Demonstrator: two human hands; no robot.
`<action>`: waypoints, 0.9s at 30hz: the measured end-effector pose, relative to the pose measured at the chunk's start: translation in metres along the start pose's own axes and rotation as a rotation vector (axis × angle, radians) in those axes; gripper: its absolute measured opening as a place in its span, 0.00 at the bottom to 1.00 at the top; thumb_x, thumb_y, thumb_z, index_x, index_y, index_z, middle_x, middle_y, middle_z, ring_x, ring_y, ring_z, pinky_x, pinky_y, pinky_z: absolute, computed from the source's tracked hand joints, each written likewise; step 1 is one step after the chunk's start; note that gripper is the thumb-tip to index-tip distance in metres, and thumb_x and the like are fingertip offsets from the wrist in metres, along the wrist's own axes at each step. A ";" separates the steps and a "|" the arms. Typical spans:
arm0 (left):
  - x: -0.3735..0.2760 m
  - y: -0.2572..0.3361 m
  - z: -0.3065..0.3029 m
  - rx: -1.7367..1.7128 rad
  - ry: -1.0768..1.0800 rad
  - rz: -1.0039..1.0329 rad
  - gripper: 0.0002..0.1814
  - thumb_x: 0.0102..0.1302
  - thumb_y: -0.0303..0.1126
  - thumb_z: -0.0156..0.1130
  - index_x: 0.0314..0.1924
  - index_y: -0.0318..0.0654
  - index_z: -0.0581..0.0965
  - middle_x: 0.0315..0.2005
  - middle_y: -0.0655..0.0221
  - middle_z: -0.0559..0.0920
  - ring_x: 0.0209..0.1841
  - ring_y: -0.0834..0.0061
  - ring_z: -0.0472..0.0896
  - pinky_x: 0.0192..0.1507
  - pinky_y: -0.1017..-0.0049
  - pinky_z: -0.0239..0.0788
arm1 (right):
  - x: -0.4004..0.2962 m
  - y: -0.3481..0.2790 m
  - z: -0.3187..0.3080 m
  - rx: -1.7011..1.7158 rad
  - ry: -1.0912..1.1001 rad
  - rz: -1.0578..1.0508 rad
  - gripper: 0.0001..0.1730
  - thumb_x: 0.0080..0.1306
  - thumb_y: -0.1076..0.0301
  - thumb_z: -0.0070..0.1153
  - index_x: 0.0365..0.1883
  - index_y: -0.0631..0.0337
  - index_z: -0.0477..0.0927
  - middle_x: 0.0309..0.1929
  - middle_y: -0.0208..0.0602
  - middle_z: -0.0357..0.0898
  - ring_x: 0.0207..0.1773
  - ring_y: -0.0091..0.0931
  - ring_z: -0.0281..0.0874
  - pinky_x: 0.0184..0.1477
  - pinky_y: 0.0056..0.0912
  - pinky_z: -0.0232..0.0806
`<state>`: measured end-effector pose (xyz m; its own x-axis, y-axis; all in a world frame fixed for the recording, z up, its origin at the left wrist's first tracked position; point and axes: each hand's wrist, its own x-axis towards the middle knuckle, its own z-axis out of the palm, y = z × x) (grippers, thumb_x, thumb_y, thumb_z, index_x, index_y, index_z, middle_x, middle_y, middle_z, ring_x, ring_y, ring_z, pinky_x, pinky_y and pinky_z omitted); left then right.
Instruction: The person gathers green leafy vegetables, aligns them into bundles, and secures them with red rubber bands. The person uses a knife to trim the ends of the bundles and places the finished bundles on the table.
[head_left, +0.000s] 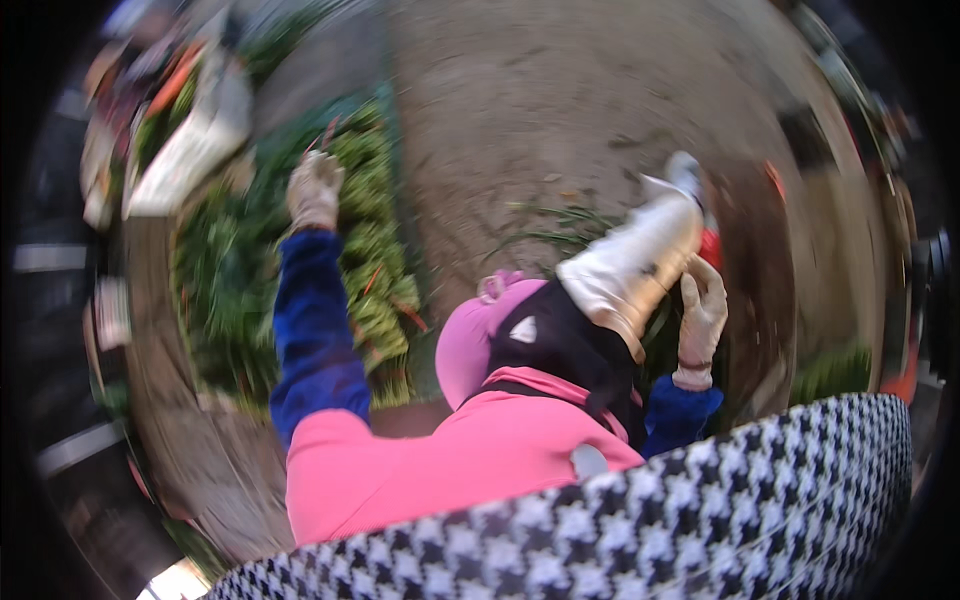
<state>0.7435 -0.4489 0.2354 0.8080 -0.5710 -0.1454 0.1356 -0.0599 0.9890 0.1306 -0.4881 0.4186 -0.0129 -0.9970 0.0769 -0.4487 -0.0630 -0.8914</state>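
My left hand (315, 189), in a pale glove, is above a large pile of leafy green vegetables (375, 300) at the left. Thin red ties (328, 133) stick out at its fingertips. The right side of the pile shows yellow-green stalks, some bound with red ties, and the left side has darker feathery leaves. My right hand (703, 311), also gloved, is at the right with fingers curled beside a long white covering (637, 251), apparently over a leg. Blur hides whether its fingers pinch anything. A red object (709, 247) lies just beyond its fingertips.
Loose green stalks (570, 225) lie on the dirt floor (525, 112) ahead. A white sack (191, 150) with green and orange contents stands at upper left. A brown board-like surface (754, 300) is to the right, with more greens (832, 373) beyond. A houndstooth brim or cloth covers the bottom.
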 end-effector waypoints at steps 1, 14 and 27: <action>0.005 0.013 0.031 0.031 -0.116 0.119 0.21 0.68 0.31 0.65 0.59 0.35 0.74 0.56 0.58 0.79 0.63 0.55 0.76 0.66 0.51 0.67 | 0.019 0.012 -0.004 0.077 0.030 0.012 0.18 0.72 0.70 0.59 0.57 0.69 0.79 0.52 0.38 0.82 0.56 0.27 0.78 0.63 0.30 0.67; -0.033 0.052 0.519 0.199 -1.137 -0.008 0.15 0.67 0.27 0.67 0.54 0.35 0.80 0.51 0.66 0.82 0.54 0.74 0.81 0.57 0.76 0.74 | 0.086 0.187 -0.015 0.290 0.677 0.592 0.11 0.73 0.70 0.58 0.49 0.65 0.82 0.43 0.32 0.84 0.46 0.21 0.80 0.54 0.25 0.72; -0.097 0.033 0.424 -0.101 -0.701 -0.217 0.13 0.68 0.28 0.66 0.50 0.33 0.79 0.40 0.62 0.85 0.40 0.72 0.85 0.47 0.76 0.79 | 0.177 0.185 0.171 0.070 -0.111 0.320 0.13 0.65 0.70 0.64 0.48 0.59 0.85 0.45 0.45 0.85 0.48 0.34 0.85 0.52 0.34 0.76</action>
<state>0.4266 -0.7424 0.2949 0.2055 -0.9459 -0.2511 0.3299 -0.1746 0.9277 0.1983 -0.6839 0.1913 -0.0437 -0.9653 -0.2573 -0.3751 0.2546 -0.8913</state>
